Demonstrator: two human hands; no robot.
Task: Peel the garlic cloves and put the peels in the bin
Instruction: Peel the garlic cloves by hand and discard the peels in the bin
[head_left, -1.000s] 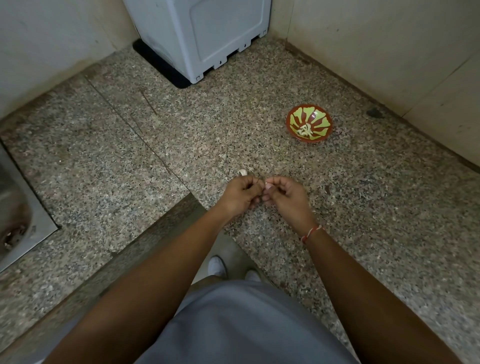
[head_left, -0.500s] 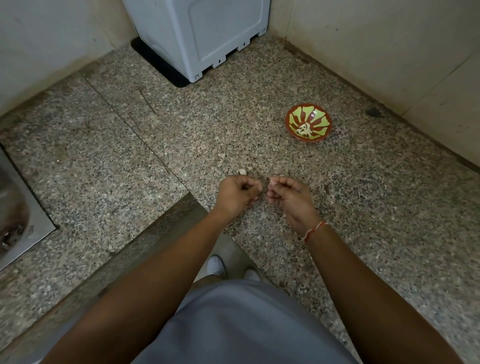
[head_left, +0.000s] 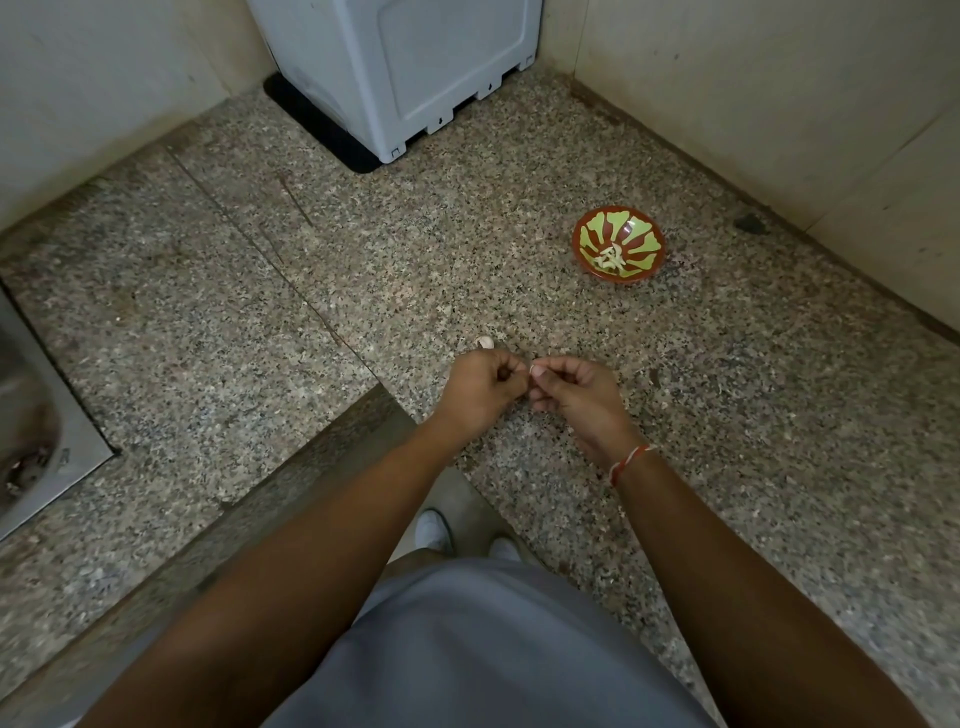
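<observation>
The speckled stone counter (head_left: 727, 415) fills the view, with a grey appliance (head_left: 415, 67) at twelve o'clock and a steel sink (head_left: 31, 415) at nine. A red-and-green bowl (head_left: 618, 244) sits at one o'clock, holding pale peeled pieces. At centre, the left hand (head_left: 480, 387) and right hand (head_left: 579, 397) meet, fingers curled, pinching a garlic clove (head_left: 532, 370) between them; it is mostly hidden. A loose clove (head_left: 485, 342) lies just beyond the left hand's knuckles. No bin shows. I judge thin peel could drop onto the mottled counter and go unnoticed, or the small clove could slip.
</observation>
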